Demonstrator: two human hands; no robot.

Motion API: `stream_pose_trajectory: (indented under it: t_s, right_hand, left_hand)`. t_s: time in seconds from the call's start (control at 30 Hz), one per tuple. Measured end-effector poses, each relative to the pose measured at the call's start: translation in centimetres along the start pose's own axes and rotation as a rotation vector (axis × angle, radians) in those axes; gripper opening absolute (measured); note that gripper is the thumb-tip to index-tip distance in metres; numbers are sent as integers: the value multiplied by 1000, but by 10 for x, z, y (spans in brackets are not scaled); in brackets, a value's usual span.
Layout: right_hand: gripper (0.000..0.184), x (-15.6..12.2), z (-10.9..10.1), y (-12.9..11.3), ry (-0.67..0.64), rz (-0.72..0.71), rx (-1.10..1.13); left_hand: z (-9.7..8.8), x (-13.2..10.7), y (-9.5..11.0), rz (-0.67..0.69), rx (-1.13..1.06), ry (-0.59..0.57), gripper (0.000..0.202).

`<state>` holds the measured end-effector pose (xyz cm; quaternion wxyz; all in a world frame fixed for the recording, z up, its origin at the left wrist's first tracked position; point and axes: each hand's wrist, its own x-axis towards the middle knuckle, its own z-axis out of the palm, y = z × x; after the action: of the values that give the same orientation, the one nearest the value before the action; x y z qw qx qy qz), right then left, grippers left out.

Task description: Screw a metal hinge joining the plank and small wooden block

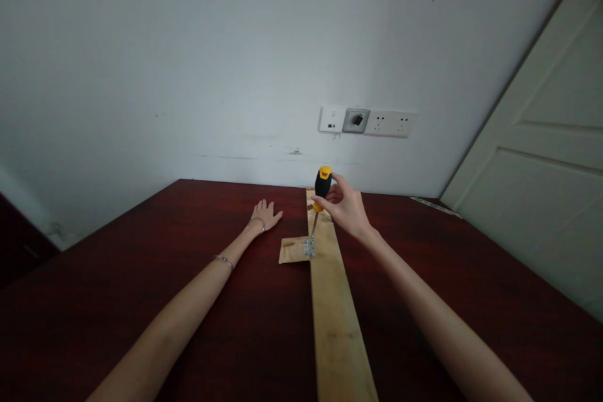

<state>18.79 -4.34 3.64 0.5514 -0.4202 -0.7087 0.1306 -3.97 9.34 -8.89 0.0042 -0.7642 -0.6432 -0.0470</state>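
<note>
At left, the left hand (pixel 265 217) lies palm down on the dark red desk (pixel 117 276), fingers spread, its grip open and free. Next, a short wooden piece (pixel 291 252) adjoins the long board (pixel 339 320), a metal hinge (pixel 308 247) spanning both. The screwdriver (pixel 323 184) stands slightly tilted above the board, tip at the hinge. Rightmost, the right hand (pixel 348 207) has its grip closed around the screwdriver's handle, thumb and fingers opposed.

I see dark red tabletop (pixel 254 326), far edge along scuffed white wall (pixel 235 44); socket row (pixel 370 122) above that edge; pale panelled door (pixel 541 201) beyond right edge; light dim.
</note>
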Motion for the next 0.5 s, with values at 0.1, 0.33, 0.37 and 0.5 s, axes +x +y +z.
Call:
stream_pose_trajectory:
  t_s: [0.1,0.33,0.37,0.5]
  right_hand:
    - [65,1,4,0,2,-5,8]
    - [61,1,1,4,53,-45,-21]
    - [61,1,-1,4,69,-52,-28]
    - [57,1,-7,3,97,-57,-37]
  left_hand:
    - [-11,3,3,32,1,-61,72]
    - [-59,-12,27,511,-109,-423,81]
    - [-65,-20,33,627,-140,-518,84]
    - [-81,-57,59,593,-38,-507,100]
